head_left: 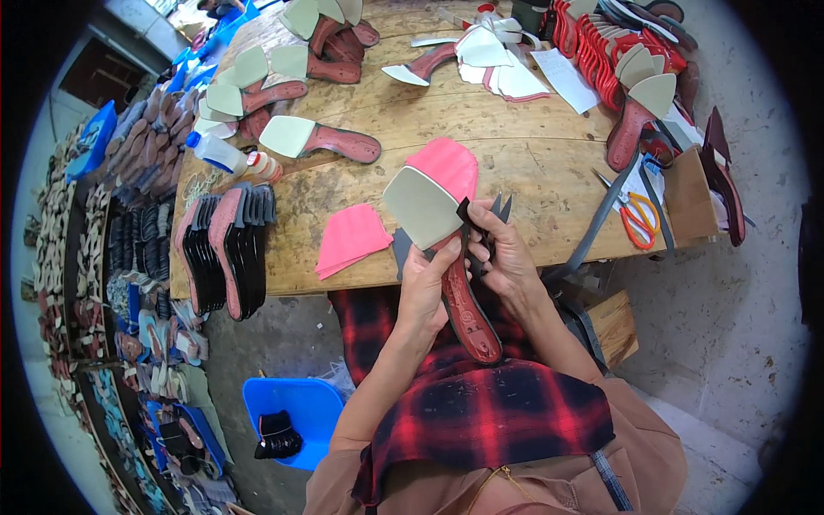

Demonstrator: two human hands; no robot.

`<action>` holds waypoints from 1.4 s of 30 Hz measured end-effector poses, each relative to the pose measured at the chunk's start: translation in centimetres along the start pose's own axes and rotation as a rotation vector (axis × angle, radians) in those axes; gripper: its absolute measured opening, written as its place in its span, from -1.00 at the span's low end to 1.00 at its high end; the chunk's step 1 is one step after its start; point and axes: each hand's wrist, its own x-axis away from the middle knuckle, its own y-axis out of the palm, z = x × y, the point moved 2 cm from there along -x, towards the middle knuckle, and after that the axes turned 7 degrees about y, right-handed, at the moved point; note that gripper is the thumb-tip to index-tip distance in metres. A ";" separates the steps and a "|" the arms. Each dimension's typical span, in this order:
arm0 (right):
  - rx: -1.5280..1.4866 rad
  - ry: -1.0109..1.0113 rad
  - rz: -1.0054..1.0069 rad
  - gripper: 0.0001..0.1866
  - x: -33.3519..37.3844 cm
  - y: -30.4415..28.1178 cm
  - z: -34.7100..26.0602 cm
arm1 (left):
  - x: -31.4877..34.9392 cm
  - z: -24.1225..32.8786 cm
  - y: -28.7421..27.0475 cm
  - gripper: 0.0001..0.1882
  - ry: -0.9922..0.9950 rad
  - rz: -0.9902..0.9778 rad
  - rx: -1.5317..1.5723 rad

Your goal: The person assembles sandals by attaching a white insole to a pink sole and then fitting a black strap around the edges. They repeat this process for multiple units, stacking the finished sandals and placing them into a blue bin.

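Observation:
In front of me I hold a half-made sandal with a dark red sole (472, 324) and a broad cream toe piece (421, 206). My left hand (426, 279) is closed on the sole's left edge just below that piece. On the opposite edge, my right hand (508, 257) pinches a small black strip (464, 211). Dark scissors (503, 208) are also in this hand, their blades pointing up past the fingers. Pink sheets (446, 165) lie on the table behind the toe piece; a stack of pink pieces (352, 240) is to the left.
Black-edged soles (228, 249) stand in rows at the table's left edge, near a white bottle (216, 153). More cream-toed sandals (330, 142) lie farther back. Orange-handled scissors (639, 219) are on the right, beside a cardboard box (691, 196). A blue bin (296, 412) is below.

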 end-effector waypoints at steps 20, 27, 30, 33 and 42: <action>1.318 -0.957 0.207 -0.73 -0.1 0.8 -8.8 | -3.1 8.7 2.0 -0.12 0.742 -0.315 -1.487; 0.910 0.053 -0.100 -0.74 1.2 0.7 -4.8 | -0.1 10.9 7.9 0.21 0.687 -1.107 -1.957; 1.474 -0.073 -0.185 -0.65 -0.2 -6.7 -9.9 | 0.5 10.4 5.3 0.11 0.564 -1.135 -2.002; 1.791 -0.454 0.406 -0.80 2.6 -3.4 -16.3 | 1.7 10.3 1.1 -0.07 0.328 -1.007 -1.743; 0.771 0.152 -0.036 -0.55 7.7 1.0 1.3 | 2.0 8.5 -0.2 -0.25 -0.528 -0.482 -0.435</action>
